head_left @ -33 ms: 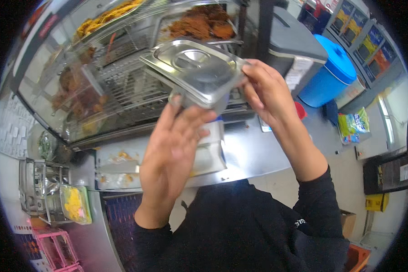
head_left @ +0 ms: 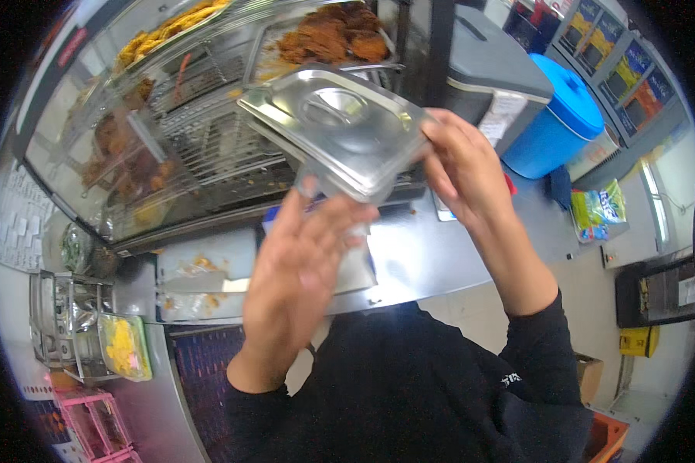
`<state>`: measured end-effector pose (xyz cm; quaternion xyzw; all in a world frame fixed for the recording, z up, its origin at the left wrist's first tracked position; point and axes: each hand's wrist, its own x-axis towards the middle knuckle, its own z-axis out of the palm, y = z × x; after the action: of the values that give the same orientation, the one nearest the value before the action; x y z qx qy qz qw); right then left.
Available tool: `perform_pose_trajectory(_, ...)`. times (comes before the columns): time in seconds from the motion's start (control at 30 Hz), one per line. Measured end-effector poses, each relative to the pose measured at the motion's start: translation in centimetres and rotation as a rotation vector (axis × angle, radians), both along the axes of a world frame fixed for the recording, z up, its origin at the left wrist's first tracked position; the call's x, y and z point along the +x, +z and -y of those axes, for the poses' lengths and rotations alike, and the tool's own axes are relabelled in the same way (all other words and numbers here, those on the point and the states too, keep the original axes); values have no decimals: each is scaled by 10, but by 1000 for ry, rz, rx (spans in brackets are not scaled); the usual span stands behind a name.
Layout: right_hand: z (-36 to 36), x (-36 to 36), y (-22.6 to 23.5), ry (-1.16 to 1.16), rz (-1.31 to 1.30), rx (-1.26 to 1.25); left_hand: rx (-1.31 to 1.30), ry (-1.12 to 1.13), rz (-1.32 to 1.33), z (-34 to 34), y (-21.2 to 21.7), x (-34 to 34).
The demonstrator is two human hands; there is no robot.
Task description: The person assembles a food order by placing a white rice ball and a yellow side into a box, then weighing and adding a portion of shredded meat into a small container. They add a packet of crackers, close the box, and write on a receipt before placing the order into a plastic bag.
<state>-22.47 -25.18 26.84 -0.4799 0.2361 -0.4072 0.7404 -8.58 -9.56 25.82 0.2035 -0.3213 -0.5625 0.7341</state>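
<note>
A rectangular stainless-steel food pan with a lid (head_left: 336, 116) is held up in front of the glass food cabinet, tilted. The lid has a recessed oval grip, and the pan's body below it is partly hidden. My right hand (head_left: 463, 154) pinches the pan and lid at the right corner. My left hand (head_left: 297, 262) is slightly blurred and holds the pan at its near side from below, fingers spread. On the counter beneath lies a white cutting board (head_left: 208, 258) with crumbs and a knife with a pale handle (head_left: 235, 285).
The glass cabinet (head_left: 232, 154) holds trays of reddish-brown fried food (head_left: 332, 38). To the right stand a grey box (head_left: 490, 62), a blue lidded bucket (head_left: 556, 116) and a green packet (head_left: 598, 208). A wire rack (head_left: 73, 309) and a yellow-filled tub (head_left: 123, 347) are at left.
The view has shifted a little. My hands and the lidded pan have barely moved, with the pan's right corner slightly lower.
</note>
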Motion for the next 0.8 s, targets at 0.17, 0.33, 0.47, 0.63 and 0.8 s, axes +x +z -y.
perform_pose_trajectory(0.17, -18, -113, -42, -125, -228, 45, 267, -258, -9, -11, -30, -74)
perform_pose_trajectory(0.33, -26, -176, -127, -149, -373, 147, 595, -335, -36, 2, -102, -118)
perform_pose_trajectory(0.47, -29, -189, -199, -46, -359, 137, 752, -210, -15, 4, -156, -141)
perform_pose_trajectory(0.63, -11, -204, -222, 286, -551, 29, 845, 42, -24, -4, -179, -154)
perform_pose_trajectory(0.8, 64, -200, -235, -62, -1380, -999, 912, 168, 110, -15, -181, -153)
